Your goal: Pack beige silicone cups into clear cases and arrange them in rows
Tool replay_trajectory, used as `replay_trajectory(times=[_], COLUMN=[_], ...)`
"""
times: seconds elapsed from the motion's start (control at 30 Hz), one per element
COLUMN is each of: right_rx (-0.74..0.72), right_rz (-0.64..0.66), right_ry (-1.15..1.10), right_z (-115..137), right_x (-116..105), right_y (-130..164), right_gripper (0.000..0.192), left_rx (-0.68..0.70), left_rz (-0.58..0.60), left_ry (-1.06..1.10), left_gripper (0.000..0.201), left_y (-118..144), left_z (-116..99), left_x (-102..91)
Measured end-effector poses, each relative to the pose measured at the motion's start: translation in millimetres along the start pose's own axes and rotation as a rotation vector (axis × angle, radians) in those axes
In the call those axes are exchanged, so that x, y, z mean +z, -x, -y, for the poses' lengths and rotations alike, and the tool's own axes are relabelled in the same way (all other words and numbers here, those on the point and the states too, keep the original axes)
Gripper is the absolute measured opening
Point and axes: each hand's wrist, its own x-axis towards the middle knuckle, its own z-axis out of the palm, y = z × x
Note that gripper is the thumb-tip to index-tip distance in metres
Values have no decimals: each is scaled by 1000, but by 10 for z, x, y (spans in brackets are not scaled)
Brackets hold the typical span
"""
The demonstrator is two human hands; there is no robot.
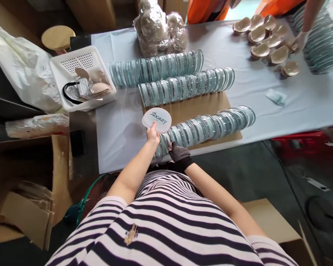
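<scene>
Holding a lid (157, 120) over the near row of cases (208, 127).

We see the left hand (152, 135), bare, with its fingers pinched on the lower edge of the round white lid printed "Sbeauty", held flat just above the left end of the row. The right hand (179, 152), in a dark dotted glove, rests on that same end, fingers curled against the cases; how firmly they grip we cannot tell. Two more rows (170, 75) lie beyond on the table (119, 129), a basket (81, 77) to the left.
</scene>
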Motion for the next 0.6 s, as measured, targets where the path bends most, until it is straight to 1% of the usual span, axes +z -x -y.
replay_trajectory(times=[0.1,0.2,0.33,0.47,0.53,0.57,0.6], right_rx=[32,40,41,-48,-106,-125,-130], right_rz=[-63,-65,-118,-120,-103,-95,-87], right_ry=[14,-25,-28,39,51,30,-44], right_z=[-56,-148,-157,-96,-74,-66,-59], right_x=[-2,38,107,176,180,175,168], right_y=[58,120,4,-71,-40,-18,2], right_gripper=[35,29,28,33,25,26,30], left_rx=[-20,-49,-56,-44,-35,-34,-31], left_rz=[15,11,5,16,25,31,36], left_ry=[21,33,27,21,17,15,13], left_gripper=[33,33,34,33,32,32,32], left_y=[-18,-34,-53,-59,-57,-55,-53], left_z=[2,-1,3,22,31,35,39], left_x=[-12,-35,-51,-54,-59,-63,-67])
